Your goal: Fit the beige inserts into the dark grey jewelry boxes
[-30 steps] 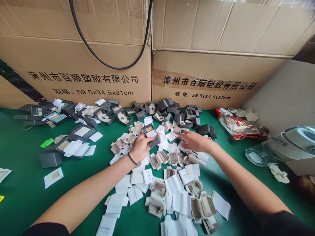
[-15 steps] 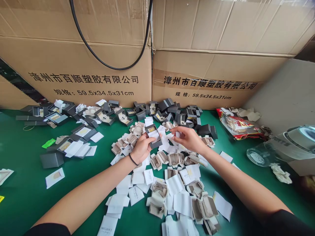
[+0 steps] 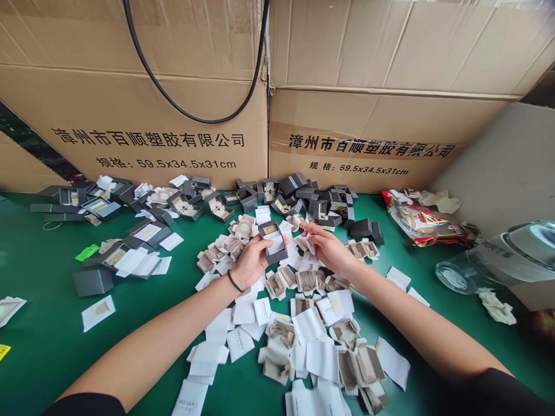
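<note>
My left hand [image 3: 251, 263] is closed on a small dark grey box [image 3: 278, 253], tilted above the heap, with its thumb across the front. A white paper flap and a yellowish patch show inside the box. My right hand [image 3: 332, 249] hovers just right of it, fingers stretched toward the left and nothing visibly gripped. Under and around both hands lie folded greyish card inserts [image 3: 307, 281] and white paper leaflets [image 3: 309, 325], some printed.
Dark grey boxes [image 3: 295, 185] are heaped along the back, with more boxes [image 3: 93, 281] at left. Big cardboard cartons [image 3: 173, 110] stand behind the green table [image 3: 143, 323]. At right lie a red food packet [image 3: 427, 222] and a clear bottle [image 3: 459, 274]. A black cable [image 3: 203, 119] hangs above.
My right hand has shifted slightly down, its fingers straighter than before. The box in my left hand has moved a little right and down.
</note>
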### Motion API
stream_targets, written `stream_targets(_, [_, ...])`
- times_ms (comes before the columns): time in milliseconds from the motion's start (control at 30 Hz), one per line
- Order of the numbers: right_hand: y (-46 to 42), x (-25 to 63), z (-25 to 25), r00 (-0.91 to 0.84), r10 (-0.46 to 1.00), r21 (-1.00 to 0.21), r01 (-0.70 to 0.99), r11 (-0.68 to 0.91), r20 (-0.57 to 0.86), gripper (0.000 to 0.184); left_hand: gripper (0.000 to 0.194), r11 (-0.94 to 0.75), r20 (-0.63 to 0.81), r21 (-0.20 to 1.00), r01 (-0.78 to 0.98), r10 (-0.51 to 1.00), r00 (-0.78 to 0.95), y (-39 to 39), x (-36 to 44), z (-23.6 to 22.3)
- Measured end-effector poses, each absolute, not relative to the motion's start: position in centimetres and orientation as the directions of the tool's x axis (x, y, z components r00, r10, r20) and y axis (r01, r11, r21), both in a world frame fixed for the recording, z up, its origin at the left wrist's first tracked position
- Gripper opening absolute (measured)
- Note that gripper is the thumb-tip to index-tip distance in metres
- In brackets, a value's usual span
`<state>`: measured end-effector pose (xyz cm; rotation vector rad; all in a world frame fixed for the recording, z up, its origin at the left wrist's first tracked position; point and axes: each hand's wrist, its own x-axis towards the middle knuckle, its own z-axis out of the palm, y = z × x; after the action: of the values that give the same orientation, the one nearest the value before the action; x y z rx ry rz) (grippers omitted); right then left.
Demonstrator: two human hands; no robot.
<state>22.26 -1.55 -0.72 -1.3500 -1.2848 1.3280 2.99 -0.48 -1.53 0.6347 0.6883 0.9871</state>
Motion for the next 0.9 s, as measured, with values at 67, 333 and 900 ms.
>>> stream_targets(67, [-1.5,22.3,-0.7,-0.099,0.979,-0.983,-0.039,-0.182,-0.177,0.047,0.036,0.415,-0.232,0.747,-0.519,0.895,0.382,-0.5,3.0,-1.5])
stream_targets(333, [-1.8,22.0,-0.7,-0.060,0.998,-0.984,-0.175,-0.020,-0.009,0.035,0.023,0.410,-0.275,0.788,-0.460,0.902,0.332,-0.6,3.3,-1.7])
stream_targets(900, [-4.8,21.0,1.5,-0.198,0.798,-0.651,0.484,0.585,0.569,0.014,0.022,0.259,-0.196,0.939,-0.226,0.943,0.267,-1.1,4.0,-1.8])
